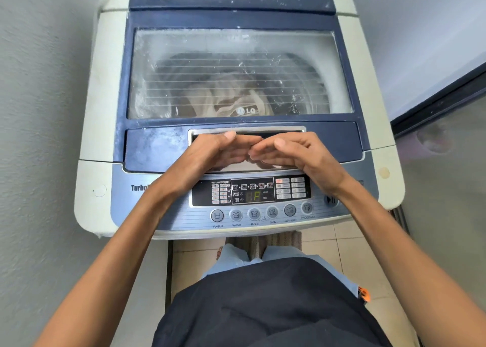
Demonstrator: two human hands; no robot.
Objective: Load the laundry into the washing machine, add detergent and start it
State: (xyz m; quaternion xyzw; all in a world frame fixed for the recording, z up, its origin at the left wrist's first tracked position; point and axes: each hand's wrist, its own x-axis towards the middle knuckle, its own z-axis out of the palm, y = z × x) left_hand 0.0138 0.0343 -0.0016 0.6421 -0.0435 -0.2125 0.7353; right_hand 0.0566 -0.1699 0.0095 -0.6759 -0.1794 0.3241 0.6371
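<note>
While lid [238, 73] is shut over laundry [236, 96], left hand [210, 153] and right hand [297, 153] are held above lid handle [247, 133], fingers loosely curled, nothing gripped.

1. Washing machine [238, 125] fills the gap between the left wall [39, 110] and the right wall [420, 44]; side room is tight.
2. Lid [236, 78] is down flat, blocking the tub; laundry [236, 96] shows only through its glass.
3. Left hand [210, 152] and right hand [294, 150], fingertips nearly touching, cover the lid handle recess [247, 133].
4. Button row [263, 212] lies clear between both forearms.
5. Floor [328, 241] beside the legs is bare tile.
</note>
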